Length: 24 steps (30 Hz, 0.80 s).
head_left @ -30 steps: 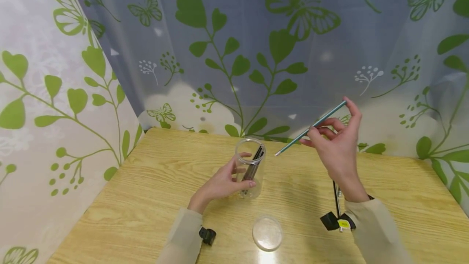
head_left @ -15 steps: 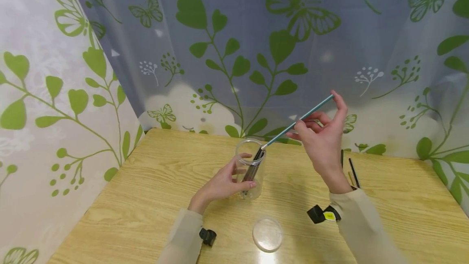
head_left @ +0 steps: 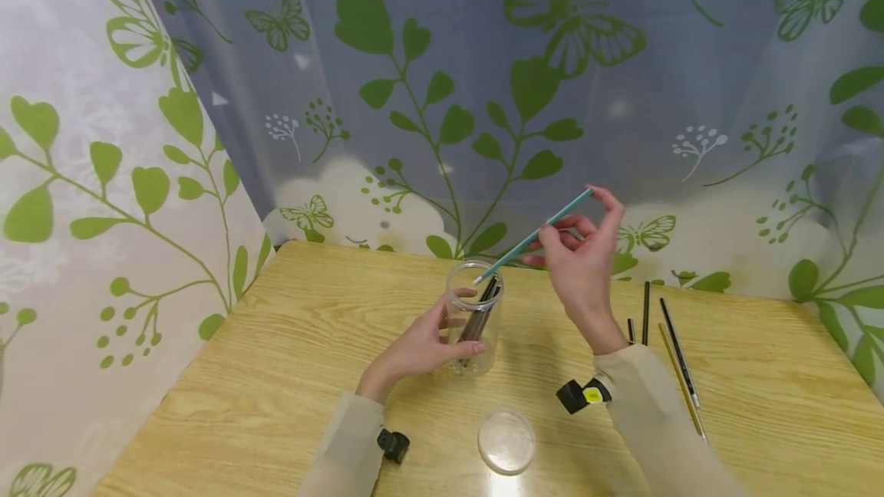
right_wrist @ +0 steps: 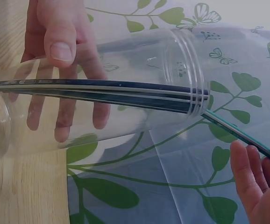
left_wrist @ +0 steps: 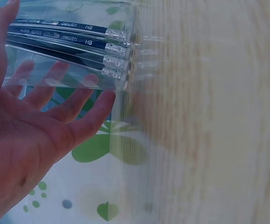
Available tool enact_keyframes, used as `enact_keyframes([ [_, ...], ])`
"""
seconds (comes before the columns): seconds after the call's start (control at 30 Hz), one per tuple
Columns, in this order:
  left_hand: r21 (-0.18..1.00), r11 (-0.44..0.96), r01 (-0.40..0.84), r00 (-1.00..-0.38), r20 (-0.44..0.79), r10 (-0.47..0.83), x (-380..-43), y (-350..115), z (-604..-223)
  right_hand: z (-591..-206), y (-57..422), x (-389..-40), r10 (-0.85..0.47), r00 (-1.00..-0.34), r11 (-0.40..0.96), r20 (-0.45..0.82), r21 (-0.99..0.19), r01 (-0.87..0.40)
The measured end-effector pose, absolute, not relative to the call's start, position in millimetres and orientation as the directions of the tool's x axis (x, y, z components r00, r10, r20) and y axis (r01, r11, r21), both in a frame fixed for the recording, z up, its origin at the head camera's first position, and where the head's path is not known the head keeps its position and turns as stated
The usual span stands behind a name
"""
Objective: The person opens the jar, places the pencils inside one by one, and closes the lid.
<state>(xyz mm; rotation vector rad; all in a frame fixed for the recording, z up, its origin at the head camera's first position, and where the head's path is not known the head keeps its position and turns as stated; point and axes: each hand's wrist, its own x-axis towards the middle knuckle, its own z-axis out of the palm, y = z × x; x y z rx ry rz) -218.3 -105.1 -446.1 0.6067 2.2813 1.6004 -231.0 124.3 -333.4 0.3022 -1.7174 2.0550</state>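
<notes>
My left hand [head_left: 414, 343] grips a clear plastic jar [head_left: 490, 340] round its side, thumb in front and fingers behind. Inside lean several dark pencils [left_wrist: 69, 38], marked HB, their metal-ringed ends at the jar's bottom in the left wrist view. A teal pencil [head_left: 530, 238] slants down to the jar's mouth, its silver-and-white end overlapping the opening in the head view. My right hand [head_left: 583, 278] pinches that pencil between thumb and fingers, with the index finger at its upper end. The jar stands upright on the table.
A round clear lid [head_left: 506, 442] lies on the wooden table [head_left: 276, 374] in front of the jar. To the right, beside my right sleeve, lie a yellow pencil [head_left: 680, 370], a black pencil [head_left: 677, 340] and other dark ones. A leaf-patterned curtain [head_left: 442, 98] hangs behind the table.
My right hand has moved left with the teal pencil, bringing its lower end from right of the jar to over the mouth. Pencils on the right have come into view. The left hand stays put.
</notes>
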Motion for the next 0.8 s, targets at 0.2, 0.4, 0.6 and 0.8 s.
enact_keyframes([
  [0.2,0.942,0.289,0.174,-0.871,0.01,0.491,-218,-104,-447,-336,121,-233,0.192,-0.871,-0.109,0.451,-0.873,-0.476],
  [0.4,0.944,0.283,0.168,-0.87,0.007,0.493,-217,-104,-447,-339,120,-232,0.127,-0.851,-0.078,0.51,-0.85,-0.521],
  [0.6,0.944,0.287,0.166,-0.87,0.003,0.493,-218,-104,-446,-345,119,-230,0.04,-0.844,-0.003,0.535,-0.844,-0.536],
  [0.8,0.945,0.294,0.144,-0.876,-0.016,0.482,-217,-105,-446,-351,117,-227,-0.032,-0.817,0.099,0.576,-0.811,-0.576],
])
